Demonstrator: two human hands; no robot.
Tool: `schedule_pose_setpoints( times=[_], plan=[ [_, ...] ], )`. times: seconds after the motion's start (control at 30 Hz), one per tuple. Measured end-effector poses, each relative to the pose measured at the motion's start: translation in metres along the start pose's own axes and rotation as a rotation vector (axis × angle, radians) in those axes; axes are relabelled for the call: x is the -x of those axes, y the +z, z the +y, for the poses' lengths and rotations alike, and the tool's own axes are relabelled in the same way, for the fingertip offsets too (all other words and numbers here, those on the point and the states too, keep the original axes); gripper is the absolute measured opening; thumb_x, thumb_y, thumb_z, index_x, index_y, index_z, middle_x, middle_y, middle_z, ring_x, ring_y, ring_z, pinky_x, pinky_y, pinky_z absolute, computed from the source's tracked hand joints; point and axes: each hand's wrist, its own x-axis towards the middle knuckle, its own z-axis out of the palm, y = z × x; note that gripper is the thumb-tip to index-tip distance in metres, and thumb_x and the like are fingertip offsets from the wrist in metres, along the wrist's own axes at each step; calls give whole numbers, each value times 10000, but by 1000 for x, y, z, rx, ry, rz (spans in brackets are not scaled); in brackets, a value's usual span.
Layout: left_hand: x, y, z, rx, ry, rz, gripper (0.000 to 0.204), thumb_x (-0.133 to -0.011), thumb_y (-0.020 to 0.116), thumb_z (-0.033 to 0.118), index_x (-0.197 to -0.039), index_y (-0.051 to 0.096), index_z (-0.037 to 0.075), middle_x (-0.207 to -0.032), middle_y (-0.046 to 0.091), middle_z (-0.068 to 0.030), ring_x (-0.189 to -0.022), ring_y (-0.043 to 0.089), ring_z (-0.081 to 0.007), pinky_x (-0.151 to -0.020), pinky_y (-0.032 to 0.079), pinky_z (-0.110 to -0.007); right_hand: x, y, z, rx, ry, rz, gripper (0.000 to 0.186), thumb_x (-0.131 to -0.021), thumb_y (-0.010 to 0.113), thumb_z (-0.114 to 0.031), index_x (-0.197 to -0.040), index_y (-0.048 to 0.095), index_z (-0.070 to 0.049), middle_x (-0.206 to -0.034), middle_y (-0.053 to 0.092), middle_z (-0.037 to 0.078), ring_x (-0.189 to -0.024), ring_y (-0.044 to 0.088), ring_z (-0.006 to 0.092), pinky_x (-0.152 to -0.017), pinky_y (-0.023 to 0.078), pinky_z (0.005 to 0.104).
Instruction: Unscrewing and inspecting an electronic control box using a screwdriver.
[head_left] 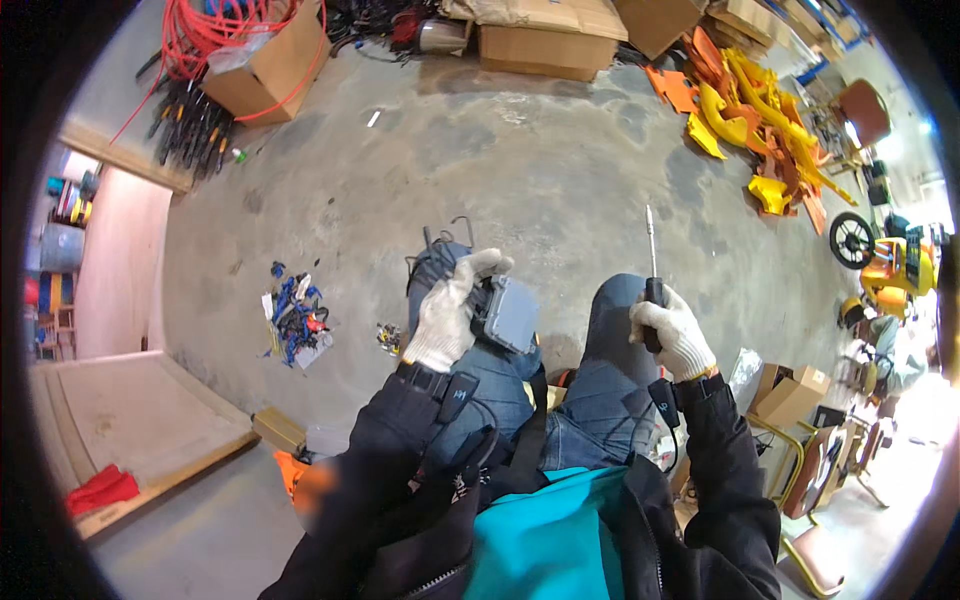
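My left hand (450, 310), in a white knit glove, grips a grey plastic box (511, 316) with dark wires (425, 258) trailing behind it, above my left leg. My right hand (672, 332), also gloved, is closed on the dark handle of a screwdriver (650, 240), whose metal shaft points up and forward, to the right of the box and apart from it. My jeans-clad knees (617, 300) are below both hands.
On the concrete floor lie a pile of small blue parts (300, 320), yellow and orange panels (765, 130) and red cable (190, 40) beside cardboard boxes (545, 55). A wooden board (140, 410) is at left; a chair (810, 470) and yellow scooter (890, 280) are at right.
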Motion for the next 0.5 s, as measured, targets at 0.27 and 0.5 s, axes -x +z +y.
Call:
schedule_pose_setpoints(
  times=[0.27, 0.5],
  plan=[
    [25, -23, 6, -4, 38, -54, 597, -1161, 388, 492, -1402, 608, -9, -1396, 674, -168, -1304, 617, -256, -1156, 451, -400, -8, 19, -27, 91, 18, -4, 173, -882, 696, -62, -1015, 590, -32, -805, 640, 59, -617, 635, 168, -599, 528, 310],
    [-2, -55, -22, 83, -176, -4, 613, -1146, 395, 541, -1408, 616, 32, -1347, 690, -116, -1265, 620, -207, -1123, 476, -376, -33, 68, -57, 168, 43, -32, 197, -875, 708, -75, -1021, 586, -23, -806, 642, 67, -638, 651, 179, -617, 540, 320]
  ],
)
